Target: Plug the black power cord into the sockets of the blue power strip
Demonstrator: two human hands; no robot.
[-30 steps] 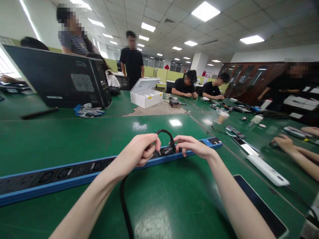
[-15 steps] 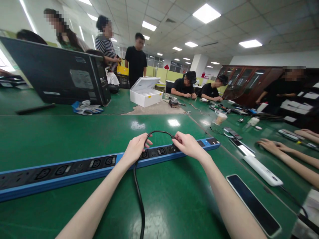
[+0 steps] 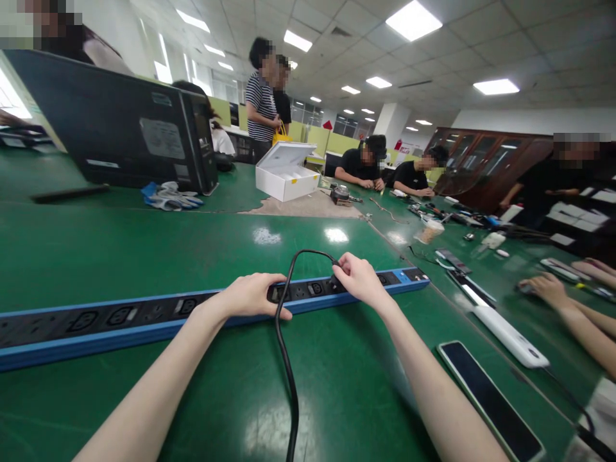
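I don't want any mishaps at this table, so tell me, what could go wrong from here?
The black cable loops over the power strip close by the left hand, so that hand might snag it. The right hand hides much of the cable's end, so poor alignment with the strip could go unnoticed. The phone lies beside the right forearm, which might knock it if it swings outward.

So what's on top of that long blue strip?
The left hand lies across the strip, gripping it; the right hand holds the cable by its end there. Some sockets show; those under the hands are covered. Whether the cable is plugged in is hidden too.
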